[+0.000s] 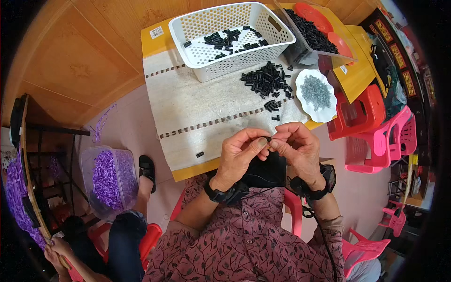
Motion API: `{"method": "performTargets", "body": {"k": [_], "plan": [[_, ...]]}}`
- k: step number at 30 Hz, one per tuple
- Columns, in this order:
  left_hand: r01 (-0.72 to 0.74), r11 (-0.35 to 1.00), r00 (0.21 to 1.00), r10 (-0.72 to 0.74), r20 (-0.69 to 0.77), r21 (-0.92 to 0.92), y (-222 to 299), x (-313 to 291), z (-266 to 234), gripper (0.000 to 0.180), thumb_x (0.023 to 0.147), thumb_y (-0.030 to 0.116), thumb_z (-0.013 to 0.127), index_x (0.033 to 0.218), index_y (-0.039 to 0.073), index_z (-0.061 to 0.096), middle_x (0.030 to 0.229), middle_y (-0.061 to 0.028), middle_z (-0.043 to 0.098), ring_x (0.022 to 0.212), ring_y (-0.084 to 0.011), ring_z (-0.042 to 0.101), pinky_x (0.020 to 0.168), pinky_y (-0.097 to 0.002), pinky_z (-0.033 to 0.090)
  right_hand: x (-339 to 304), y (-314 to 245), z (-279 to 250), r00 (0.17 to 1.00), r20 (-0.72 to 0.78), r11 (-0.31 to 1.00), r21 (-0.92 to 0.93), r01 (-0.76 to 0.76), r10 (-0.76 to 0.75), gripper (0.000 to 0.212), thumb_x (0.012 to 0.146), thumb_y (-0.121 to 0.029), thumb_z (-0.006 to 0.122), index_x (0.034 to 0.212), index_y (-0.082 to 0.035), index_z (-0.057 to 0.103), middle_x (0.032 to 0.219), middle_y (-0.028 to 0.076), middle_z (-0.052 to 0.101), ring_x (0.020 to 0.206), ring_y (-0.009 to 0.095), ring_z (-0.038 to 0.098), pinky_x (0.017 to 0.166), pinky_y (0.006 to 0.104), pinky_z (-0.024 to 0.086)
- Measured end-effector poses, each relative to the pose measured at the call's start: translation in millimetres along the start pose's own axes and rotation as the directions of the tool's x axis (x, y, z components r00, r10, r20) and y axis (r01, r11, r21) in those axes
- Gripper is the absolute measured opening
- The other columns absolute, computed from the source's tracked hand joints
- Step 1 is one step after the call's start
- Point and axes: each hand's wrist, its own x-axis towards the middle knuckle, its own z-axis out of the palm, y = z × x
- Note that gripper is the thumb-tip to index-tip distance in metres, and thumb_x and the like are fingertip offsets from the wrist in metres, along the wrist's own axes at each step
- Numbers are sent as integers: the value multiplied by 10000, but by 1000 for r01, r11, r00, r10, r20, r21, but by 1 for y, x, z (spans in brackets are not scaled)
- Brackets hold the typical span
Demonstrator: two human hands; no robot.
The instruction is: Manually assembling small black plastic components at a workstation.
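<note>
Small dark piece (268, 139) at the meeting fingertips; left hand (240, 152) pinched on it, thumb to index, right hand (301, 151) curled in close, can't tell if gripping; looks like a fitting step, next move likely calls for steady fingertip pressure; loose black pieces (267, 81) beyond both hands, dish (324, 116) of clear bits (315, 92) beyond right hand, white basket (244, 60) farther ahead of left hand
</note>
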Motion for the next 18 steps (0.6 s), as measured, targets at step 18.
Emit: {"method": "performTargets", "body": {"k": [18], "plan": [[249, 939, 968, -234, 90, -237, -5, 2, 3, 181, 910, 61, 559, 1071, -4, 610, 884, -76, 650, 686, -111, 596, 613, -239, 498, -4, 2, -16, 963, 50, 957, 112, -268, 264, 134, 882, -83, 632, 1001, -24, 616, 826, 16, 642, 660, 55, 575, 575, 178, 459]]}}
